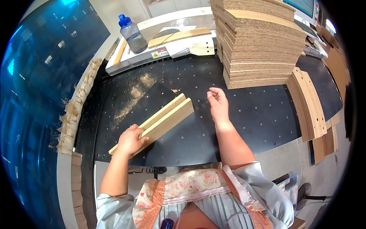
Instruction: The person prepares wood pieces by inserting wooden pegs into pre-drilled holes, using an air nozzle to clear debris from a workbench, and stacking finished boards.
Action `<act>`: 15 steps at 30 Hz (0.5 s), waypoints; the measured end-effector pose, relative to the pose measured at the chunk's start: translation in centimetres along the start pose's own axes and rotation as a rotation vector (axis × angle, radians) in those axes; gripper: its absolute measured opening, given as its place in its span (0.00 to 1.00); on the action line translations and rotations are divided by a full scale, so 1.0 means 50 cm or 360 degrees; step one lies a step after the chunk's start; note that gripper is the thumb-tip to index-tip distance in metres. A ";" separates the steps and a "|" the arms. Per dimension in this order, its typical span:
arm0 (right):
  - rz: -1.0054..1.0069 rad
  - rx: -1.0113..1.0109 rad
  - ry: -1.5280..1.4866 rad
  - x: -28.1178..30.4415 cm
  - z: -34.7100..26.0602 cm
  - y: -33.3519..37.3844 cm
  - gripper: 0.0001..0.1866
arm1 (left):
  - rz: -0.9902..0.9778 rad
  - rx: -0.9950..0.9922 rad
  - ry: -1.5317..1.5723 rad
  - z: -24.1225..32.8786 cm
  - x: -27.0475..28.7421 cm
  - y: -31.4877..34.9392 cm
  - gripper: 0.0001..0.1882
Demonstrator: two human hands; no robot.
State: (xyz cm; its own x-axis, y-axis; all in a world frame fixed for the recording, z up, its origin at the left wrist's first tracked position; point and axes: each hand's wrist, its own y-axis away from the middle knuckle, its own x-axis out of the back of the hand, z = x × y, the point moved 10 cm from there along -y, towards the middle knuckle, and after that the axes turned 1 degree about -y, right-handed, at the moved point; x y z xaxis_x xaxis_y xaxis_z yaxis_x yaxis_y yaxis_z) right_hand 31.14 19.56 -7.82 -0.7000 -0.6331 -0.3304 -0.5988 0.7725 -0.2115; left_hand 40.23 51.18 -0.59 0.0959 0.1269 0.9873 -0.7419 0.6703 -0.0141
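Observation:
Two pale wooden boards (169,123) lie side by side at a slant on the black table, long edges up, with a narrow gap between them. My left hand (130,140) is closed over their near left end, its thumb on the front board and its fingers reaching across the back one. My right hand (219,106) is over the table to the right of the boards' far end, apart from them. Its fingers are curled in toward the thumb, and I see nothing held in them.
Sawdust (135,93) is scattered behind the boards. A tall stack of particleboard panels (263,49) stands at the back right, beside a row of drilled wooden boards (307,103). A blue-capped water bottle (135,38) sits on the white ledge (133,61). Blue machine panels (42,76) rise at the left.

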 end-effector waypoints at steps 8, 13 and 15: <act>-0.0297 0.0737 0.0480 -0.093 -0.156 0.083 0.10 | 0.0309 -0.0050 -0.0038 0.052 0.039 0.043 0.11; -0.0969 0.1552 0.1143 -0.233 -0.328 0.224 0.15 | 0.0482 -0.0139 0.0035 0.107 0.079 0.060 0.10; -0.1112 0.1646 0.1237 -0.258 -0.362 0.257 0.16 | 0.0630 -0.0132 0.0118 0.115 0.089 0.070 0.10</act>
State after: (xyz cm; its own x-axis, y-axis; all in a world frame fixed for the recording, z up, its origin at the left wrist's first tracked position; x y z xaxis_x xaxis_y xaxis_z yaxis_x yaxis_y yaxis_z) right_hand 25.45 36.74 10.37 -0.6206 -0.4931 0.6097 -0.5915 -0.2161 -0.7768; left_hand 34.26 49.91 4.67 -0.1367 0.4373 0.8889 -0.6752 0.6155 -0.4066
